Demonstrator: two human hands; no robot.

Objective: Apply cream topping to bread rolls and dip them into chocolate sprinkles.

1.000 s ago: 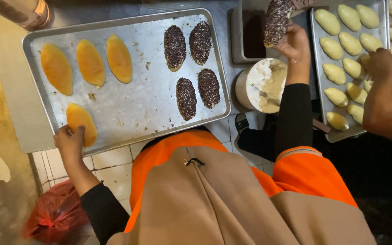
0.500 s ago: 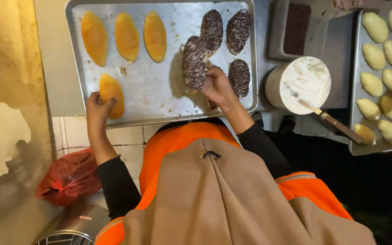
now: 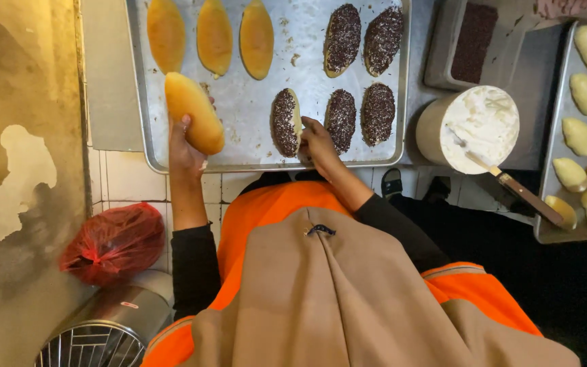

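Plain bun (image 3: pixel 193 113) gripped in raised left hand (image 3: pixel 185 146); right hand (image 3: pixel 317 139) fingers touch sprinkled bun (image 3: pixel 285 122).

1. Bun (image 3: pixel 193 112) in the left hand (image 3: pixel 185 151): golden orange.
2. Sprinkled bun (image 3: pixel 285 122) at the right hand (image 3: pixel 318 141): dark brown speckles, cream edge.
3. Tray (image 3: pixel 253 109): grey metal.
4. Tub (image 3: pixel 469 129): white cream.
5. Bag (image 3: pixel 111 241): red.
6. Dough pieces (image 3: pixel 579 136): pale yellow.
7. Sleeves (image 3: pixel 195 268): black; vest (image 3: pixel 266 211): orange.

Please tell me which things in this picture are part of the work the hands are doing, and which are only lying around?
In use:
left hand holding plain bun
right hand at sprinkle-coated bun
metal tray
cream tub

Lying about:
red bag
wire fan guard
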